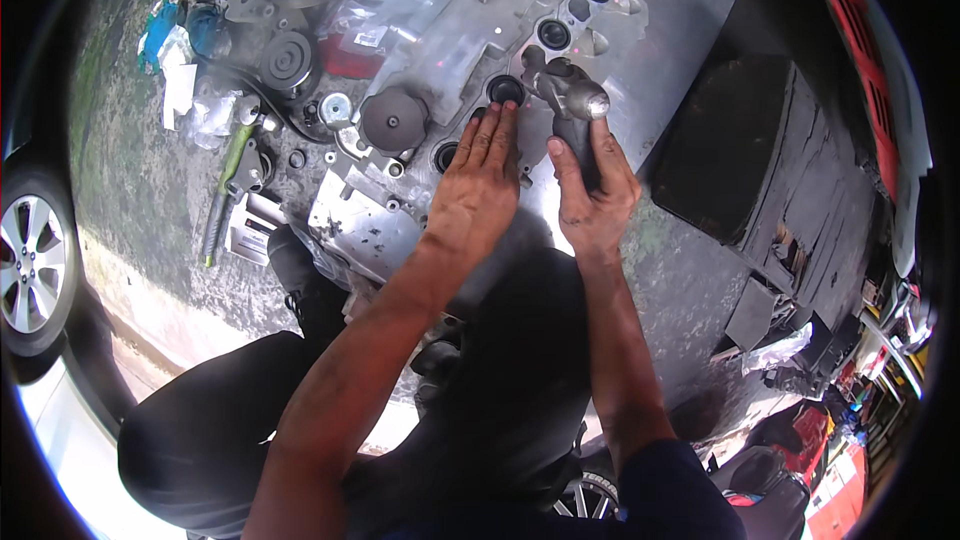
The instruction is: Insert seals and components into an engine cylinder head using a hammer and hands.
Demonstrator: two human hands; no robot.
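Note:
My left hand [472, 180] lies with extended fingers on the silvery engine cover [660, 30], its fingertips touching a black ring seal [505, 90] in a round bore. Its fingers partly cover another seal [447, 155] below. Just to the right, my right hand [600, 190] is closed on a dark metal tool [570, 90] with a shiny rounded end, held over the cover. The tool's lower part is partly hidden by my fingers. More black seals [553, 33] sit in bores toward the upper right.
Pulleys [290, 65], a dark round cap [393, 122], plastic bags [215, 115], a green-handled tool [215, 225] and a small box [255, 230] lie left. A car wheel [30, 260] stands at far left. Dark boards [720, 140] lie right, beside a red-and-white panel [860, 60].

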